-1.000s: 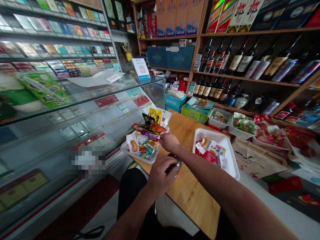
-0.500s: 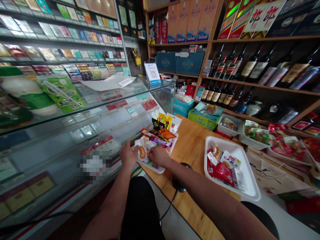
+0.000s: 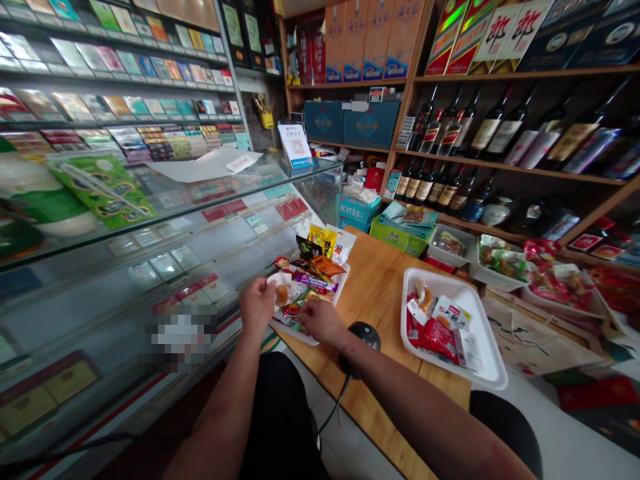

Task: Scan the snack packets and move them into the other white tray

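At the left edge of a white tray [image 3: 343, 285] of snacks, my left hand [image 3: 257, 305] pinches a clear and white snack packet [image 3: 283, 293] with a round brown piece of food inside. My right hand [image 3: 323, 323] is over the near side of the same tray, its fingers curled together among the packets; what they hold, if anything, is hidden. Between and behind the hands lie a purple packet [image 3: 318, 283], an orange-brown packet [image 3: 327, 267], a black packet [image 3: 309, 249] and a yellow packet [image 3: 323, 239].
The wooden table [image 3: 373, 280] carries a black round device [image 3: 365, 335] with a cable under my right forearm. To the right is a second white tray [image 3: 493, 363] with red and white packets. A glass counter [image 3: 200, 233] borders the left; bottle shelves [image 3: 500, 152] stand behind.
The view has turned slightly to the right. My left hand has raised the packet a little and tilted it. My right hand has drawn back to the right, uncovering a gold packet.
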The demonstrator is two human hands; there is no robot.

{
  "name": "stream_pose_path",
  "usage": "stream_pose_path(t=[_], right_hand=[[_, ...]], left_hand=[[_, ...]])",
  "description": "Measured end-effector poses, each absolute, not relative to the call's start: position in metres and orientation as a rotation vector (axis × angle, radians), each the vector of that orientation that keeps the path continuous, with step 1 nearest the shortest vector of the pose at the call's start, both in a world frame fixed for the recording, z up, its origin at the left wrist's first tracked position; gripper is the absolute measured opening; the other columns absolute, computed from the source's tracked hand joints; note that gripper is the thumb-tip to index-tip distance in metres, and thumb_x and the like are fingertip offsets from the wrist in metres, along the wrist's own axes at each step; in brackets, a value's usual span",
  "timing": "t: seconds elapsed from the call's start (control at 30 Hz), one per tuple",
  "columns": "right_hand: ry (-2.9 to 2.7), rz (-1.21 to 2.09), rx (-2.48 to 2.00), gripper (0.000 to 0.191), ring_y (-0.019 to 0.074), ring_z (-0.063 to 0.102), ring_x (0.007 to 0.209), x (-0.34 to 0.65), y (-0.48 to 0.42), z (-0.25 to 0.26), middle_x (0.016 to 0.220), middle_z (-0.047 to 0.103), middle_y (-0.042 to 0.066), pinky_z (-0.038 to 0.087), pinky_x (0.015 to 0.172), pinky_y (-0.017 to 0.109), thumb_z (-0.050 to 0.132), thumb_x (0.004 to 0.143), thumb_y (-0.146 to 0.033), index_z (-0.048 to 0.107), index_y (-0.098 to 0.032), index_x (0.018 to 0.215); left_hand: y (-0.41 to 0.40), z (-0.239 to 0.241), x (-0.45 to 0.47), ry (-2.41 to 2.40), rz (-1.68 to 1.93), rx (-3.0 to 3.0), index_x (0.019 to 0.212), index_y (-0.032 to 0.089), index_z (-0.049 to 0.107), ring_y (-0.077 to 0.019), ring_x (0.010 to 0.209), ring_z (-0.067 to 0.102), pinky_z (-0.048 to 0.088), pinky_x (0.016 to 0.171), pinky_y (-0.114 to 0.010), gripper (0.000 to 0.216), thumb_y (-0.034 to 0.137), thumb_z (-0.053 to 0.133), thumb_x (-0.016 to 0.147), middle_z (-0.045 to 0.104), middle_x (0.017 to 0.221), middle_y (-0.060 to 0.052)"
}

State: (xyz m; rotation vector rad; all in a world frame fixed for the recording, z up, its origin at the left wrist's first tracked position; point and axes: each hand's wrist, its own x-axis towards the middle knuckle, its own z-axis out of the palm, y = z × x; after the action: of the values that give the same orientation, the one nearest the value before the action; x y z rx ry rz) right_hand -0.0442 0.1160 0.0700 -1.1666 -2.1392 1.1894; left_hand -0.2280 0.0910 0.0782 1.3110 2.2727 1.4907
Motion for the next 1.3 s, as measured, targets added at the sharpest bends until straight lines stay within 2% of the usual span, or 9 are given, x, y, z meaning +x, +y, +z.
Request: stream_pose_path(t=[0.17,0.3,0.43,0.53,0.63,0.8,1.0,1.2,1.3], right_hand=[[-1.187,2.023,-1.108,0.035,0.013,0.059,0.057,-0.016,0.1,0.087,0.074,0.066,0.002,0.044,0.055,0.024,0.052,0.094,-0.05,0.062,-0.018,0.086],[-0.6,2.359,-0.927,0.054,0.0115,0.056,0.053,0.024,0.091,0.103,0.073,0.066,0.005,0.042,0.048,0.022,0.036,0.098,-0.062,0.06,-0.014,0.09],[-0.484,2.265,-0.886,0.017,0.0071,0.047,0.046,0.061,0.079,0.106,0.063,0.06,-0.002,0.035,0.044,0.017,0.066,0.088,-0.031,0.06,-0.015,0.087],[-0.523,2.148,-0.796,0.018,0.0069,0.05,0.05,0.083,0.071,0.104,0.063,0.058,-0.004,0.039,0.047,0.016,0.076,0.073,-0.015,0.06,-0.016,0.083],[-0.569,2.022,-0.744,0.021,0.0073,0.053,0.052,0.101,0.067,0.1,0.063,0.06,-0.003,0.043,0.049,0.017,0.08,0.071,-0.02,0.06,-0.016,0.079],[-0.597,1.871,-0.745,0.031,0.0096,0.061,0.058,0.116,0.06,0.093,0.066,0.066,-0.001,0.05,0.055,0.019,0.084,0.069,-0.029,0.059,-0.018,0.082],[-0.733,1.905,-0.76,0.039,0.01,0.063,0.062,0.104,0.033,0.086,0.076,0.069,0.002,0.051,0.059,0.02,0.087,0.064,-0.034,0.059,-0.017,0.086],[-0.972,1.802,-0.91,0.042,0.0096,0.058,0.061,0.123,0.034,0.088,0.074,0.066,0.0,0.044,0.055,0.02,0.082,0.069,-0.047,0.065,-0.017,0.094],[-1.151,1.722,-0.93,0.04,0.0079,0.05,0.055,0.133,0.04,0.088,0.067,0.062,-0.002,0.039,0.053,0.021,0.079,0.073,-0.051,0.067,-0.016,0.087]], left_hand=[[0.069,0.106,-0.187,1.583,1.932,0.897,0.093,0.018,0.063,-0.0108,0.059,0.052,0.04,0.056,-0.022,0.029,0.043,0.069,0.08,0.065,0.075,0.002],[0.049,0.121,-0.15,1.099,1.932,0.9,0.092,0.018,0.064,-0.0138,0.08,0.063,0.05,0.074,-0.025,0.025,0.035,0.075,0.078,0.068,0.091,-0.002],[0.032,0.129,-0.117,0.899,1.785,0.914,0.089,0.021,0.064,-0.0228,0.096,0.067,0.055,0.082,-0.036,0.026,0.033,0.08,0.074,0.07,0.094,-0.005],[0.026,0.129,-0.097,0.879,1.728,0.883,0.1,0.022,0.067,-0.0268,0.104,0.066,0.057,0.081,-0.038,0.033,0.034,0.082,0.072,0.071,0.111,-0.007],[0.024,0.124,-0.082,0.882,1.694,0.784,0.108,0.021,0.067,-0.0262,0.103,0.068,0.057,0.079,-0.037,0.04,0.036,0.081,0.074,0.07,0.118,-0.008],[0.014,0.11,-0.061,0.784,1.58,0.498,0.106,0.019,0.067,-0.0246,0.105,0.067,0.057,0.084,-0.039,0.049,0.063,0.061,0.085,0.07,0.116,-0.01],[0.009,0.104,-0.025,0.84,1.552,0.628,0.11,0.017,0.067,-0.0235,0.099,0.069,0.055,0.086,-0.036,0.036,0.032,0.078,0.079,0.071,0.114,-0.009],[0.017,0.108,-0.033,0.871,1.446,0.734,0.105,0.013,0.068,-0.0227,0.093,0.07,0.054,0.08,-0.031,0.032,0.027,0.078,0.078,0.074,0.104,-0.009],[0.022,0.11,-0.037,0.878,1.327,0.825,0.103,0.014,0.067,-0.0213,0.09,0.069,0.052,0.079,-0.03,0.03,0.028,0.077,0.078,0.073,0.098,-0.007]])
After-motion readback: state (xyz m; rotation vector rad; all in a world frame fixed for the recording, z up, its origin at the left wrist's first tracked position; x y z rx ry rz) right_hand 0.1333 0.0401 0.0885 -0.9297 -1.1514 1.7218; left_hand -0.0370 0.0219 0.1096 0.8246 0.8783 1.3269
